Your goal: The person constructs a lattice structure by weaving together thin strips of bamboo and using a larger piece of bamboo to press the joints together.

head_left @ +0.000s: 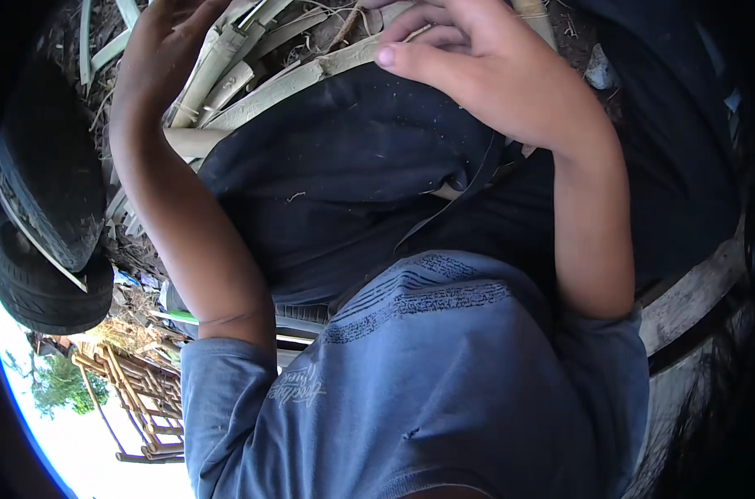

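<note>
My left hand (163, 46) reaches up at the top left, over a heap of pale split cane strips (228, 71). Its fingertips run past the top edge, so its grip is hidden. At the top centre my right hand (469, 62) has its fingers curled, and the thumb presses on the end of one long pale strip (311, 76) that lies across my dark-trousered lap (352, 175). Both forearms rise from my blue shirt (427, 382) at the bottom.
Two black tyres (45, 208) are stacked at the left edge. A wooden lattice frame (140, 399) and greenery show at the lower left. A weathered plank (693, 291) runs along the right. Dry scraps and dirt lie around the strips at the top.
</note>
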Action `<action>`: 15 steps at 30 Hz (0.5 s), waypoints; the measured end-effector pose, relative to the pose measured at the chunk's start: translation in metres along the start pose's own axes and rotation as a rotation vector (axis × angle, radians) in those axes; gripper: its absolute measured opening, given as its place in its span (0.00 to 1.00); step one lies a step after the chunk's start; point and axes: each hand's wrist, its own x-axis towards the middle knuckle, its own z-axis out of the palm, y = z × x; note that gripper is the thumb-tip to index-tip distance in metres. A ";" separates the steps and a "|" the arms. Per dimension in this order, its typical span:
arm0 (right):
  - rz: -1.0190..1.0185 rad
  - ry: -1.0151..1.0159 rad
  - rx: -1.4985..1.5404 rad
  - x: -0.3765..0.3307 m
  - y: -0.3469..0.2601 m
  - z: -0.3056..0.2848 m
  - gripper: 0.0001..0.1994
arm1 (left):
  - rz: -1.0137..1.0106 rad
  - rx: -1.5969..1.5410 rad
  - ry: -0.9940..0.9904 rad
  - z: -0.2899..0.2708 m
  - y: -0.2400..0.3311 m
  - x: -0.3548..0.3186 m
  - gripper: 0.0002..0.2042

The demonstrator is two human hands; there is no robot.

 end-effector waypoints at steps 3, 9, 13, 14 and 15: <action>0.010 0.042 0.052 0.036 0.022 -0.010 0.21 | -0.042 0.071 -0.047 0.021 0.005 -0.001 0.21; -0.326 0.499 -1.082 0.111 0.034 0.019 0.16 | -0.100 -0.058 0.015 0.009 0.016 -0.001 0.19; -0.499 0.634 -1.171 0.139 0.032 0.029 0.07 | -0.127 -0.045 -0.035 0.003 0.015 -0.001 0.19; -0.526 0.649 -1.178 0.139 0.030 0.028 0.07 | -0.133 -0.044 -0.019 0.001 0.018 -0.004 0.19; -0.529 0.629 -1.059 0.134 0.028 0.024 0.08 | -0.140 -0.088 -0.016 0.002 0.018 -0.006 0.19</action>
